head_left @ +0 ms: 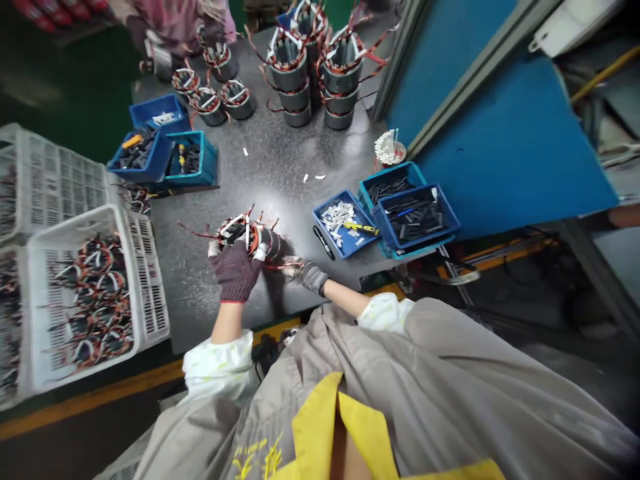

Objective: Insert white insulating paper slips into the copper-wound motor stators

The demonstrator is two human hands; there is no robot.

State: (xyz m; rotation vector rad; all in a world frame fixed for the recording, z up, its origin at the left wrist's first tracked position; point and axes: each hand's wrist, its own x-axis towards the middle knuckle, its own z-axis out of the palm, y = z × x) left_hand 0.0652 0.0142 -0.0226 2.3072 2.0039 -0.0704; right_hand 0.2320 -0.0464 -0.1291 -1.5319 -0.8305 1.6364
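A motor stator (273, 244) with a grey core and red, white and black leads lies on its side near the table's front edge. My left hand (236, 272), in a dark purple glove with pale fingertips, is closed around its left end. To the right of the stator is my right hand (306, 273), in a grey glove. Its fingers are pinched together on the reddish wire leads (274, 267) that run from the stator's lower side. The inside of the stator is partly hidden by my left hand.
A blue tray (345, 252) with white pieces and a yellow-handled tool stands right, beside a black marker (324, 243) and bins of black sleeves (417, 217). Stacked stators (290, 80) stand behind. A white crate (145, 267) of stators is left. A co-worker (175, 27) is across the table.
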